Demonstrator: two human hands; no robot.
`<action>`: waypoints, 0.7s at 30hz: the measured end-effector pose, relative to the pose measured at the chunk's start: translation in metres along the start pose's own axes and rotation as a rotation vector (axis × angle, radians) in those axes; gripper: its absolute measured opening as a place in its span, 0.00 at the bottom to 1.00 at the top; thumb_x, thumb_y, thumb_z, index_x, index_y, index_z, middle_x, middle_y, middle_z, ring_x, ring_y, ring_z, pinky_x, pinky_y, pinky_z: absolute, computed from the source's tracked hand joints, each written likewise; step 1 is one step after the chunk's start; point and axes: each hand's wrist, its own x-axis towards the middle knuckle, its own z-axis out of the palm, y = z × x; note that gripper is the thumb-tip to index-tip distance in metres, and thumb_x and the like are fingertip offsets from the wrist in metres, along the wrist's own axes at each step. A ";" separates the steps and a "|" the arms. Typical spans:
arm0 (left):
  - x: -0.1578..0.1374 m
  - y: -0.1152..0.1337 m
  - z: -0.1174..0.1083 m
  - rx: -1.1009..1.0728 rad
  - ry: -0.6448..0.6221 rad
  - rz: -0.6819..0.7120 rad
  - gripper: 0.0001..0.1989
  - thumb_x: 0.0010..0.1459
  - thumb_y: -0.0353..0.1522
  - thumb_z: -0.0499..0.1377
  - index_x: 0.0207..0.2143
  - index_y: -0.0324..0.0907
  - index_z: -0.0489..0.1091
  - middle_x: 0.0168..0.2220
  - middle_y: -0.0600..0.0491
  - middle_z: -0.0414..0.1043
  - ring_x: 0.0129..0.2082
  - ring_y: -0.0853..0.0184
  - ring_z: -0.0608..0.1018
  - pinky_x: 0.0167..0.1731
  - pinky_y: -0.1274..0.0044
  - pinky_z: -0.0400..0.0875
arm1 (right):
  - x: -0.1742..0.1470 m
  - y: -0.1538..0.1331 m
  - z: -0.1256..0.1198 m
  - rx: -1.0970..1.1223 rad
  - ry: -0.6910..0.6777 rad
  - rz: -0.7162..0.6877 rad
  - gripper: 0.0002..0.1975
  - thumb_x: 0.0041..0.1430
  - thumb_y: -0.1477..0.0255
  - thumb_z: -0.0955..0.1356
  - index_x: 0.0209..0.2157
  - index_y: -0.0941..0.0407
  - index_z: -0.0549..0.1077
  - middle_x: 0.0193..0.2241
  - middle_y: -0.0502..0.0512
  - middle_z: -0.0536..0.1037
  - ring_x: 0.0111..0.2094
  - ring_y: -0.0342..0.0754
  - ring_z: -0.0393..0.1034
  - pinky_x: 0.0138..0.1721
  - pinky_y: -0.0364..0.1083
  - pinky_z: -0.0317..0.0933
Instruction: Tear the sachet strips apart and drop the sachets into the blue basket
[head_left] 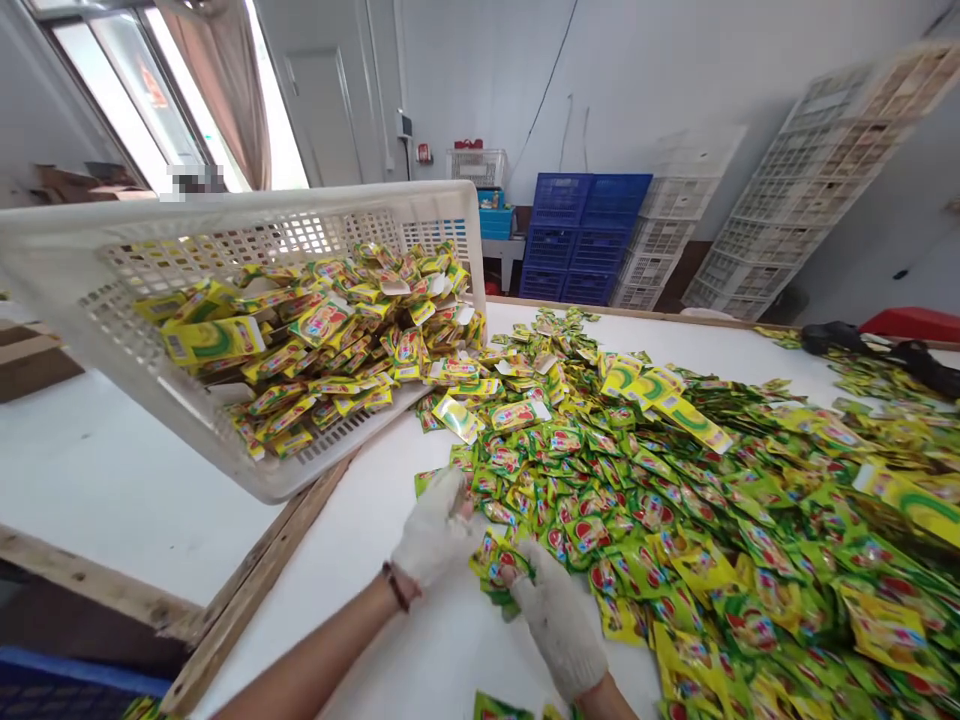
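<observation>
My right hand, in a white knit glove with bare fingertips, grips a few small green-and-yellow snack packets between thumb and fingers just above the white tabletop. Close by on the left is my gloved left hand, a dark band at its wrist. Its fingers are curled together at the edge of the packet pile, and what they hold, if anything, is hidden. A wide heap of green and yellow packets spreads to the right. Flat yellow cartons lie on top of it.
A white plastic basket lies tipped toward the heap, full of yellow cartons. The table has a wooden edge. Blue crates and tall stacks of white crates stand by the back wall. Dark objects lie at the far right.
</observation>
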 end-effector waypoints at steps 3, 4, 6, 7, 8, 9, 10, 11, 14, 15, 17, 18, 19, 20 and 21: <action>0.065 -0.011 -0.015 0.580 -0.012 0.160 0.21 0.50 0.21 0.50 0.46 0.42 0.66 0.51 0.46 0.64 0.53 0.61 0.65 0.53 0.68 0.59 | 0.004 0.008 0.002 0.098 -0.027 0.095 0.14 0.48 0.63 0.65 0.34 0.58 0.67 0.28 0.55 0.70 0.26 0.44 0.66 0.21 0.41 0.62; 0.085 -0.014 -0.017 0.676 -0.022 0.186 0.23 0.49 0.20 0.50 0.48 0.42 0.65 0.54 0.45 0.61 0.57 0.58 0.61 0.56 0.64 0.53 | 0.005 0.013 0.003 0.114 -0.038 0.127 0.15 0.47 0.63 0.65 0.35 0.58 0.68 0.29 0.56 0.71 0.26 0.45 0.66 0.20 0.41 0.62; 0.117 -0.021 -0.018 0.733 -0.044 0.214 0.24 0.50 0.20 0.50 0.50 0.43 0.64 0.57 0.44 0.59 0.62 0.55 0.53 0.59 0.58 0.42 | 0.006 0.024 0.005 0.130 -0.053 0.163 0.18 0.47 0.63 0.66 0.39 0.57 0.70 0.33 0.58 0.73 0.29 0.47 0.69 0.23 0.43 0.65; 0.129 -0.024 -0.017 0.724 -0.055 0.217 0.23 0.51 0.21 0.49 0.50 0.43 0.65 0.56 0.43 0.61 0.62 0.55 0.52 0.59 0.56 0.38 | 0.006 0.029 0.005 0.121 -0.041 0.159 0.19 0.46 0.63 0.67 0.40 0.57 0.71 0.36 0.58 0.73 0.33 0.49 0.70 0.27 0.44 0.67; 0.139 -0.026 -0.016 0.721 -0.066 0.214 0.21 0.52 0.21 0.49 0.48 0.43 0.66 0.54 0.43 0.64 0.61 0.54 0.54 0.58 0.55 0.37 | 0.006 0.034 0.005 0.103 -0.019 0.147 0.20 0.45 0.63 0.68 0.41 0.56 0.71 0.38 0.59 0.73 0.37 0.51 0.70 0.32 0.45 0.68; 0.145 -0.027 -0.016 0.715 -0.079 0.205 0.20 0.52 0.21 0.50 0.46 0.43 0.67 0.51 0.43 0.67 0.59 0.54 0.58 0.58 0.55 0.38 | 0.006 0.036 0.005 0.084 0.004 0.134 0.20 0.44 0.63 0.69 0.41 0.56 0.72 0.40 0.59 0.73 0.40 0.52 0.69 0.36 0.46 0.68; 0.149 -0.028 -0.017 0.704 -0.089 0.188 0.19 0.51 0.22 0.51 0.45 0.42 0.67 0.47 0.43 0.69 0.57 0.54 0.62 0.58 0.56 0.40 | 0.005 0.037 0.005 0.074 0.019 0.124 0.20 0.44 0.63 0.70 0.40 0.56 0.72 0.41 0.59 0.73 0.42 0.52 0.69 0.40 0.47 0.67; 0.151 -0.028 -0.019 0.687 -0.095 0.163 0.17 0.51 0.22 0.52 0.44 0.42 0.67 0.44 0.43 0.71 0.54 0.55 0.66 0.57 0.57 0.44 | 0.004 0.036 0.004 0.075 0.015 0.114 0.20 0.45 0.62 0.69 0.40 0.57 0.72 0.41 0.59 0.73 0.43 0.52 0.68 0.43 0.47 0.66; 0.140 -0.025 -0.033 0.624 -0.073 0.062 0.15 0.54 0.28 0.52 0.46 0.41 0.64 0.41 0.45 0.71 0.44 0.59 0.72 0.49 0.65 0.61 | 0.000 0.020 -0.001 0.145 -0.045 0.060 0.20 0.49 0.59 0.67 0.39 0.58 0.69 0.39 0.59 0.73 0.41 0.50 0.68 0.42 0.47 0.66; 0.131 -0.023 -0.039 0.585 -0.078 0.033 0.15 0.55 0.31 0.51 0.46 0.40 0.62 0.41 0.46 0.71 0.41 0.61 0.73 0.44 0.69 0.65 | -0.001 0.014 -0.003 0.165 -0.051 0.041 0.19 0.51 0.59 0.65 0.39 0.59 0.68 0.38 0.58 0.73 0.39 0.48 0.69 0.40 0.46 0.66; 0.104 -0.020 -0.051 0.413 -0.199 -0.030 0.15 0.56 0.34 0.50 0.45 0.40 0.62 0.39 0.49 0.71 0.37 0.64 0.74 0.37 0.74 0.68 | -0.002 0.003 -0.008 0.170 -0.039 0.026 0.18 0.52 0.59 0.64 0.37 0.59 0.65 0.35 0.57 0.72 0.35 0.46 0.68 0.33 0.43 0.66; 0.086 -0.019 -0.055 0.300 -0.312 -0.071 0.14 0.54 0.34 0.51 0.44 0.40 0.63 0.39 0.51 0.71 0.36 0.65 0.74 0.35 0.76 0.68 | -0.002 0.000 -0.010 0.158 -0.029 0.033 0.17 0.53 0.59 0.63 0.37 0.58 0.65 0.33 0.56 0.71 0.32 0.45 0.68 0.30 0.42 0.65; 0.068 -0.017 -0.058 0.203 -0.429 -0.121 0.14 0.53 0.34 0.52 0.42 0.41 0.64 0.37 0.52 0.72 0.34 0.66 0.74 0.33 0.77 0.67 | -0.002 -0.002 -0.012 0.134 -0.019 0.042 0.16 0.53 0.60 0.63 0.37 0.58 0.64 0.31 0.55 0.71 0.30 0.44 0.67 0.27 0.41 0.64; 0.048 -0.016 -0.058 0.156 -0.521 -0.170 0.13 0.51 0.33 0.53 0.40 0.41 0.65 0.36 0.53 0.72 0.34 0.66 0.73 0.33 0.77 0.67 | -0.001 -0.003 -0.013 0.102 -0.001 0.046 0.15 0.53 0.62 0.62 0.37 0.58 0.64 0.30 0.54 0.71 0.28 0.43 0.67 0.26 0.41 0.64; 0.029 -0.015 -0.057 0.182 -0.565 -0.206 0.12 0.50 0.33 0.53 0.39 0.41 0.67 0.36 0.52 0.71 0.34 0.65 0.73 0.33 0.76 0.67 | 0.000 -0.003 -0.015 0.061 0.028 0.044 0.14 0.52 0.63 0.62 0.37 0.58 0.65 0.30 0.54 0.71 0.28 0.43 0.66 0.27 0.42 0.64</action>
